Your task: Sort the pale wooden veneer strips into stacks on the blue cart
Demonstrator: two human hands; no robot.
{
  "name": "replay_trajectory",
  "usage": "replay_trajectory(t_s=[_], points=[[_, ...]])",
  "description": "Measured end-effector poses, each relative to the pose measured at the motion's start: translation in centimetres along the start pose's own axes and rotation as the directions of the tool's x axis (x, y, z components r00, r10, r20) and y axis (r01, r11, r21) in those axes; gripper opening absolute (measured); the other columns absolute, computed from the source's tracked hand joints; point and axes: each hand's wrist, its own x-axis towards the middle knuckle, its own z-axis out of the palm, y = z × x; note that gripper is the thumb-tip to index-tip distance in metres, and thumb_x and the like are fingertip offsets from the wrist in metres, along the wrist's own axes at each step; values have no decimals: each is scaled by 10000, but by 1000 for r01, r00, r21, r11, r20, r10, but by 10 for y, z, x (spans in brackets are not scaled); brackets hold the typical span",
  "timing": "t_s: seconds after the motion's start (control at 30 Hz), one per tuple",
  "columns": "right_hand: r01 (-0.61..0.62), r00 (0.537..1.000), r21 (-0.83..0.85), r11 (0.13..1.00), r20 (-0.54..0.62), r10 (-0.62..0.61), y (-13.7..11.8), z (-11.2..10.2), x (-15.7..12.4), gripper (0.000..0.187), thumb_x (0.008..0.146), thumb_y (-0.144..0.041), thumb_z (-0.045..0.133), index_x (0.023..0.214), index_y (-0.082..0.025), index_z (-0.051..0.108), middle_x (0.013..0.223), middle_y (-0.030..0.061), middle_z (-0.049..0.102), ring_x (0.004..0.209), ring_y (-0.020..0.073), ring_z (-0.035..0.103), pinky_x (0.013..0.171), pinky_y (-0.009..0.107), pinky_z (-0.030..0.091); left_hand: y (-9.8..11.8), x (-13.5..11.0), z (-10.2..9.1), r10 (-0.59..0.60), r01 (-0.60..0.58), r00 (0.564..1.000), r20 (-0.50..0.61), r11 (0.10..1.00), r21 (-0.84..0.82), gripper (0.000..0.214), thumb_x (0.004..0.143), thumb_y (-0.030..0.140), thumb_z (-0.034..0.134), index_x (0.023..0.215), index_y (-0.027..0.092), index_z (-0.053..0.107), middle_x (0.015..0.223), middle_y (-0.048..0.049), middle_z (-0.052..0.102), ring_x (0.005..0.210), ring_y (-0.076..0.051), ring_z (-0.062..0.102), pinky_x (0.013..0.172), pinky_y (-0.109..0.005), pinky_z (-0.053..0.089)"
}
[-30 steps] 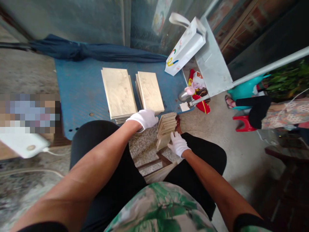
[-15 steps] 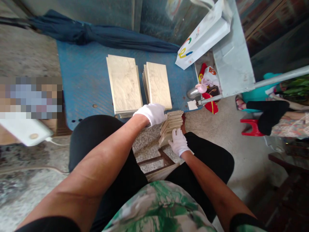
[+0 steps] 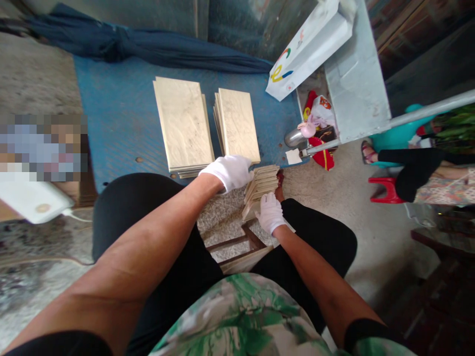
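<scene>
A blue tabletop [image 3: 118, 113] with small holes near its edges lies in front of the seated person, its far side below a dull grey panel [image 3: 159, 20]. A long bundle of dark blue fabric [image 3: 156, 47] stretches along that far side. Grey, speckled floor [image 3: 334, 198] shows around it, and a metal shelf [image 3: 358, 89] stands to the right. Beyond, a person in a patterned top [image 3: 445, 187] and black trousers sits by a red stool [image 3: 386, 190]; a white device [image 3: 33, 198] with a cable lies at the left.

Two stacks of thin pale boards rest side by side on the tabletop, a wider one [image 3: 183, 123] and a narrower one [image 3: 239, 123]. The long axis of each runs away from the person, the far end leaning slightly left. Nearer, between the knees, a fanned row of similar boards [image 3: 261, 184] extends away and a little right, its edges lying crosswise.

The hands wear white gloves. The left hand [image 3: 230, 173] is curled over by the narrower stack's near edge, fingertips at the row's left side; whether it pinches a board cannot be told. The right hand [image 3: 270, 213] lies at the row's near right side, fingers close together, thumb apart; its grip cannot be told either.

A white bag [image 3: 309, 52] bears multicoloured lettering, a yellow "e" the clearest character.
</scene>
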Motion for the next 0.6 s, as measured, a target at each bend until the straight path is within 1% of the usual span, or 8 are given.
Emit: replay_trajectory(t_s=[0.1, 0.23, 0.3, 0.37, 0.43, 0.5, 0.53, 0.6], points=[[19, 1000, -20, 1000, 11, -19, 0, -5, 1, 742, 883, -373, 586, 1453, 43, 358, 1517, 331, 330, 1420, 421, 285, 1103, 493, 259, 2, 3, 6, 68, -67, 996, -50, 998, 6, 514, 918, 453, 356, 1210, 144, 644, 1170, -178, 700, 1048, -302, 677, 858, -394, 519], [56, 998, -30, 998, 8, -55, 2, -18, 0, 679, 888, -362, 573, 1425, 19, 411, 1509, 320, 346, 1405, 412, 304, 1083, 483, 271, 6, 5, 11, 142, -141, 986, -86, 990, 14, 494, 943, 430, 332, 1225, 148, 625, 1159, -162, 703, 1036, -277, 676, 859, -379, 512], [64, 998, -32, 997, 15, -64, 3, -24, 0, 614, 893, -360, 566, 1389, -13, 462, 1485, 294, 395, 1386, 392, 328, 1076, 475, 278, 8, 5, 12, 163, -162, 982, -94, 987, 19, 477, 950, 407, 324, 1190, 135, 632, 1141, -167, 703, 1023, -277, 677, 845, -374, 511], [70, 997, -25, 997, 30, -70, 5, -28, -2, 504, 901, -363, 558, 1310, -69, 539, 1468, 259, 431, 1358, 367, 360, 1075, 474, 279, 11, 4, 12, 176, -175, 979, -105, 984, 21, 453, 952, 388, 323, 1156, 137, 640, 1125, -155, 706, 1015, -267, 676, 835, -357, 507], [82, 996, -19, 996, 41, -81, 8, -27, -4, 404, 915, -359, 544, 1233, -113, 586, 1471, 226, 438, 1344, 342, 379, 1081, 468, 276, 12, 3, 11, 183, -183, 977, -108, 983, 15, 438, 951, 381, 327, 1142, 147, 643, 1121, -140, 708, 1017, -259, 674, 832, -345, 503], [86, 995, -32, 996, 42, -85, 10, -24, -6, 359, 938, -335, 509, 1221, -126, 587, 1465, 207, 448, 1342, 316, 390, 1091, 449, 276, 14, 1, 9, 189, -190, 976, -105, 982, -4, 441, 948, 381, 327, 1137, 146, 649, 1119, -145, 708, 1022, -270, 672, 831, -359, 504], [85, 995, -46, 995, 51, -83, 11, -23, -7, 342, 948, -323, 491, 1211, -127, 587, 1429, 206, 482, 1313, 308, 425, 1075, 438, 301, 14, 0, 9, 194, -197, 975, -105, 980, -13, 445, 946, 375, 326, 1135, 140, 653, 1120, -156, 706, 1027, -280, 670, 833, -372, 505], [76, 994, -76, 994, 90, -69, 12, -20, -9, 310, 956, -316, 474, 1161, -119, 598, 1279, 213, 581, 1179, 305, 538, 992, 431, 383, 15, -1, 8, 201, -205, 974, -107, 978, -32, 453, 943, 367, 323, 1136, 130, 658, 1119, -174, 702, 1035, -296, 666, 839, -397, 506]])
